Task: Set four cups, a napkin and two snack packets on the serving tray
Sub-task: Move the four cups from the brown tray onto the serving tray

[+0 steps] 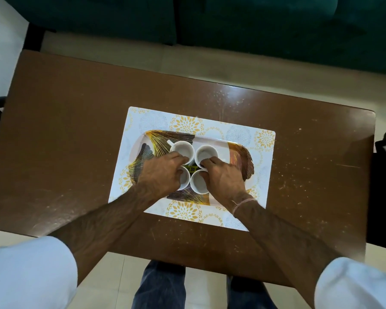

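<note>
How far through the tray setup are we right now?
Done: four white cups stand clustered mid serving tray, which sits on a floral placemat. In hand: the left hand and right hand rest on the cups, apparently nudging them together. Left: the napkin and two snack packets, neither in view.

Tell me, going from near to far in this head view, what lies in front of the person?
Table's near edge → placemat → serving tray → near pair of cups → far pair of cups → bare tabletop → green sofa.
</note>
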`<act>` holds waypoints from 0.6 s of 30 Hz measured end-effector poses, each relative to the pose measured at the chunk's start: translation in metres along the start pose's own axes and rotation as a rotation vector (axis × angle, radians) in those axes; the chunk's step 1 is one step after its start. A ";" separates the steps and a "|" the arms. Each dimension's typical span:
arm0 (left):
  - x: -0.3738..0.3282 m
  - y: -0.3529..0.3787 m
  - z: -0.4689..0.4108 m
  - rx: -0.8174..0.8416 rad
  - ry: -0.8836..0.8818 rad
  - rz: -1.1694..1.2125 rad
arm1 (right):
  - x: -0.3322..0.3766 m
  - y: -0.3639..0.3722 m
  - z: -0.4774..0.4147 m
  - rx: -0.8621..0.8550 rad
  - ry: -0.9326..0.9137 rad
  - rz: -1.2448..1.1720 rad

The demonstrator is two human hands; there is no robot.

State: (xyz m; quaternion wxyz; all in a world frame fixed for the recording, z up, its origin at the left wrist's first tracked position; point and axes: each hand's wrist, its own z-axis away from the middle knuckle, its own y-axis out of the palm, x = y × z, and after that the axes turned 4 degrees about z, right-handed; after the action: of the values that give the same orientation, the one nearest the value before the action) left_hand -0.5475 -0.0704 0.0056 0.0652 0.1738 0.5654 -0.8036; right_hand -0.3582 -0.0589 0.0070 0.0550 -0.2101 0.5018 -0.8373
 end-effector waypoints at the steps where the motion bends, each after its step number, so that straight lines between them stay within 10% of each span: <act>1: 0.000 0.000 0.000 -0.004 -0.003 0.007 | -0.001 0.000 0.001 0.001 -0.007 -0.003; 13: -0.002 -0.005 0.000 0.014 -0.015 0.038 | -0.012 -0.009 0.000 0.043 -0.068 -0.004; 18: -0.003 -0.011 0.004 -0.215 -0.083 0.228 | -0.011 -0.007 -0.001 0.046 -0.081 -0.044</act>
State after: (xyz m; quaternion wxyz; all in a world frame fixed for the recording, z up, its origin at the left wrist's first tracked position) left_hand -0.5483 -0.0702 0.0175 0.1974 0.1955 0.6217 -0.7323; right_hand -0.3476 -0.0513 0.0095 0.0619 -0.2533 0.4749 -0.8405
